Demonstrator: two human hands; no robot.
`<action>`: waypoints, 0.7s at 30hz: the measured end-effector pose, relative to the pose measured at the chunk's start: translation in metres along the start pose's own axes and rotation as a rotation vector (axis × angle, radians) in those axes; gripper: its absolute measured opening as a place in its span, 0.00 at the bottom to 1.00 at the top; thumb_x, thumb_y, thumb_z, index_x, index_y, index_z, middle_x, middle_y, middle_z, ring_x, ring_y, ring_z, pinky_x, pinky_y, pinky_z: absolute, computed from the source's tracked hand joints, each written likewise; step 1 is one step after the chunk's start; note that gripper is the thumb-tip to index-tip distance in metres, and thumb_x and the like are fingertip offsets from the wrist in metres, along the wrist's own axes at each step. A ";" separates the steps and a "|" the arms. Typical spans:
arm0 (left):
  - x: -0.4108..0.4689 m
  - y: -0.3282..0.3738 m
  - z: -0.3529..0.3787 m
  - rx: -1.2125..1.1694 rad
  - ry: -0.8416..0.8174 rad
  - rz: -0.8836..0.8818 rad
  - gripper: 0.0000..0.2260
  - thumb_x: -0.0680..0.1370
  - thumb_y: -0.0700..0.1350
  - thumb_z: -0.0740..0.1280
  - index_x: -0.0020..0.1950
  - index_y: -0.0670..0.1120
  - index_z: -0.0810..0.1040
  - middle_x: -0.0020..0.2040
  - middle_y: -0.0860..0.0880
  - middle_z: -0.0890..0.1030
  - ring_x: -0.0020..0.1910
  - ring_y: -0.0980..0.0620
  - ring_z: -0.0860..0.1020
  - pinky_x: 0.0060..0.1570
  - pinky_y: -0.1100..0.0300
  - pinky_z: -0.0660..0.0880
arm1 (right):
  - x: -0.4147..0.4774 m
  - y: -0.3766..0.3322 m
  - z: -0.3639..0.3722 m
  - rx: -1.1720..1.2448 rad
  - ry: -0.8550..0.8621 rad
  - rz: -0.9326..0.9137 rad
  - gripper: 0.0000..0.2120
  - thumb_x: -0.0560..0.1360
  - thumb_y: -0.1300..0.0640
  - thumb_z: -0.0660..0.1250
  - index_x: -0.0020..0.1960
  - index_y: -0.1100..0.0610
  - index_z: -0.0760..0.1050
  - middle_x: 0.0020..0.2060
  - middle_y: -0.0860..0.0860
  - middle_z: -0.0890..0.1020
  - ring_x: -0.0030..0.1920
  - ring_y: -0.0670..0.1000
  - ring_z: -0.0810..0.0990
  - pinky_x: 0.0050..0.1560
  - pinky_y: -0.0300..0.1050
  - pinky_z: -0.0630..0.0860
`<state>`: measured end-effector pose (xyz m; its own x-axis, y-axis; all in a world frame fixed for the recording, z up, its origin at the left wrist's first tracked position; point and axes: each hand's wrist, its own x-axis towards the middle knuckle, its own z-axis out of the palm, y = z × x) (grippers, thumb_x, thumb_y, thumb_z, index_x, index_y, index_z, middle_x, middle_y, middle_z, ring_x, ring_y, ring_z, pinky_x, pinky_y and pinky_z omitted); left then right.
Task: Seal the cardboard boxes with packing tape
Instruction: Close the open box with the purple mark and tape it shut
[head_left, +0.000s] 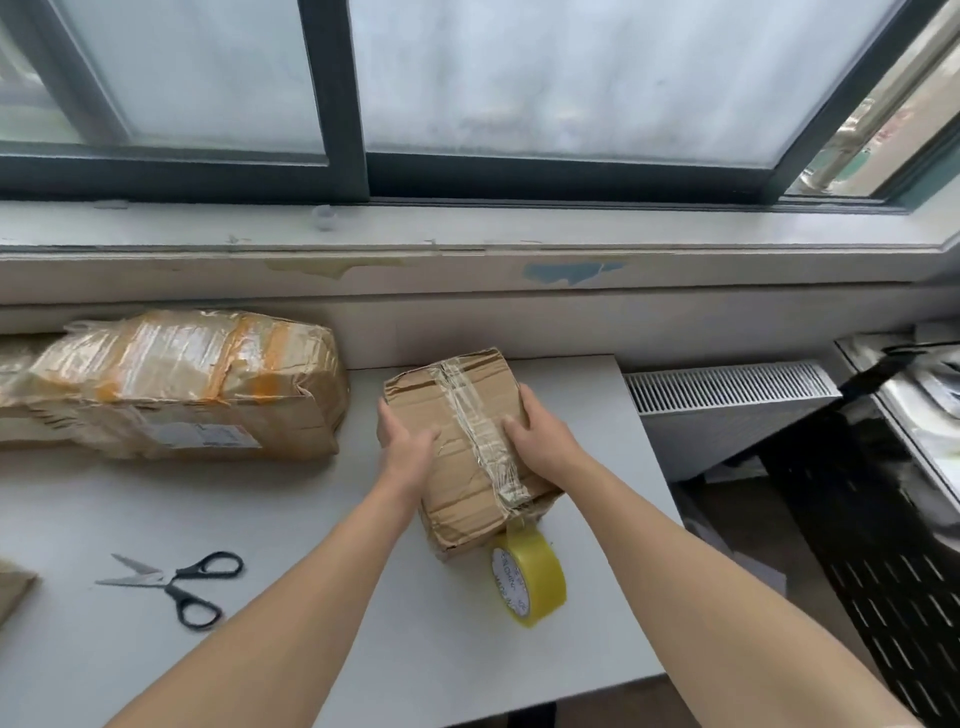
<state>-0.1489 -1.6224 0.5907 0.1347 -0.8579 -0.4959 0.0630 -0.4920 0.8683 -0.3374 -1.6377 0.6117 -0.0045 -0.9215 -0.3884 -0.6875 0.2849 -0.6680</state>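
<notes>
On table (311, 519): two boxes (171, 384) (462, 488), one tape roll (535, 577).

The big taped parcel (171, 384) runs off the left edge, its label (208, 435) is a blur, and the tape roll (540, 577) print's unreadable too.

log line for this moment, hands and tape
left hand: holds small box | right hand: holds small box, thumb on tape strip | tape roll: on table, uncut from strip | scissors: idle

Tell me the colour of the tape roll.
The tape roll is yellow with a white printed core; head view.
</notes>
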 end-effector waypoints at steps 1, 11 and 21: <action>0.000 -0.001 0.001 0.033 0.004 0.008 0.40 0.81 0.42 0.65 0.84 0.51 0.41 0.84 0.49 0.49 0.81 0.49 0.54 0.79 0.51 0.55 | 0.000 0.000 0.001 -0.007 -0.003 0.001 0.24 0.86 0.53 0.57 0.80 0.48 0.58 0.67 0.54 0.78 0.66 0.59 0.76 0.56 0.44 0.68; 0.017 0.023 -0.053 0.906 -0.394 0.278 0.65 0.67 0.74 0.72 0.81 0.48 0.29 0.82 0.52 0.30 0.82 0.50 0.34 0.81 0.47 0.40 | -0.002 0.008 -0.007 -0.136 0.022 0.033 0.30 0.85 0.46 0.58 0.83 0.47 0.50 0.70 0.56 0.76 0.67 0.61 0.76 0.63 0.51 0.72; 0.051 0.085 -0.034 1.863 -0.896 0.952 0.74 0.52 0.83 0.67 0.79 0.54 0.25 0.79 0.50 0.24 0.78 0.47 0.25 0.75 0.30 0.34 | 0.011 -0.008 -0.002 -0.213 -0.034 -0.133 0.29 0.84 0.54 0.63 0.82 0.51 0.58 0.74 0.55 0.74 0.72 0.58 0.72 0.67 0.43 0.66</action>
<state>-0.1030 -1.7028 0.6402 -0.8063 -0.4152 -0.4213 -0.4876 0.8697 0.0760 -0.3332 -1.6504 0.6138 0.1181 -0.9365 -0.3301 -0.8182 0.0966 -0.5668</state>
